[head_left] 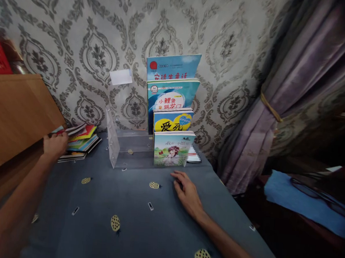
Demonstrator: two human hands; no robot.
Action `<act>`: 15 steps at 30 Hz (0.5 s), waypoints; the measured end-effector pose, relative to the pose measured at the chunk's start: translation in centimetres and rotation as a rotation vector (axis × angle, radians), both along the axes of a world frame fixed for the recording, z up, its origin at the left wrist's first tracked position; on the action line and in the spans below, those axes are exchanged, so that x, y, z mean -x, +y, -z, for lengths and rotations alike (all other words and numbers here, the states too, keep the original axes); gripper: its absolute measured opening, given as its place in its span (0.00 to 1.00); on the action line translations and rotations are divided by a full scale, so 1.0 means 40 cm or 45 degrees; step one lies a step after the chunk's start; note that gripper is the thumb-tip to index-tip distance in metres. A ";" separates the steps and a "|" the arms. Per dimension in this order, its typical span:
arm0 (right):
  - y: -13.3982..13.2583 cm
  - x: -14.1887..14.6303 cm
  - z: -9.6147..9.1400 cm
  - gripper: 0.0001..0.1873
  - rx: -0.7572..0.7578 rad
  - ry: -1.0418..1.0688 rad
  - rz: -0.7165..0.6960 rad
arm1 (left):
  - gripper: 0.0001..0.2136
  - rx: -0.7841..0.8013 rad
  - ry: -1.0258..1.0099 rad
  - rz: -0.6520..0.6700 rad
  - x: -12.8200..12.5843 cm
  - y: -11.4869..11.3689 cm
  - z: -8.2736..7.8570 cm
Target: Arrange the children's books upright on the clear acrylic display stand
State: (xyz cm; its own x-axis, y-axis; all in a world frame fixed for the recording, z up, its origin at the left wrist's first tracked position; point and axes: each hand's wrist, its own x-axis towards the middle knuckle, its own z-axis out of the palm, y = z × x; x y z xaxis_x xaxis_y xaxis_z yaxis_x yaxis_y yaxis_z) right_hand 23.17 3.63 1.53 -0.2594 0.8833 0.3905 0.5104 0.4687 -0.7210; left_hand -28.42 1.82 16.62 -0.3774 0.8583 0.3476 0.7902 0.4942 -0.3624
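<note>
My left hand (pixel 55 144) is at the near left end of a messy stack of books (pixel 83 143), its fingers closed on the edge of a book (pixel 75 130) near the top. Part of that grip is hidden. My right hand (pixel 188 191) rests on the blue tablecloth (pixel 134 204), holding nothing, fingers loosely stretched out. Just beyond it stands a clear stepped rack (pixel 134 158). On its right side, several picture books stand upright in tiers: a small one with a drawn girl (pixel 174 150) in front, then a yellow and blue book (pixel 173 121), a teal one (pixel 172 94) and a tall blue one (pixel 174 67).
A wooden panel (pixel 23 113) rises at the left, close to my left arm. Behind the rack is the patterned wall (pixel 101 44), with a white card (pixel 121 77) before it. A purple curtain (pixel 256 122) hangs at right, near glasses (pixel 316 192) on a blue cloth (pixel 290 196).
</note>
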 end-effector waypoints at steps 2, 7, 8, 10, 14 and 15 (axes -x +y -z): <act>0.001 0.003 0.004 0.19 -0.016 -0.003 -0.008 | 0.19 -0.088 0.067 0.040 -0.023 -0.040 0.021; 0.003 0.013 0.015 0.18 -0.067 -0.030 -0.032 | 0.26 -0.087 0.002 0.159 -0.059 -0.102 0.102; 0.003 0.014 0.017 0.18 -0.072 -0.034 -0.033 | 0.27 -0.057 -0.035 0.168 -0.059 -0.105 0.117; 0.004 0.014 0.019 0.18 -0.072 -0.038 -0.033 | 0.29 -0.021 -0.081 0.132 -0.054 -0.103 0.139; 0.007 0.014 0.022 0.18 -0.072 -0.042 -0.036 | 0.30 -0.008 -0.110 0.048 -0.044 -0.093 0.160; 0.008 0.014 0.022 0.18 -0.072 -0.045 -0.040 | 0.30 -0.001 -0.107 0.041 -0.044 -0.093 0.161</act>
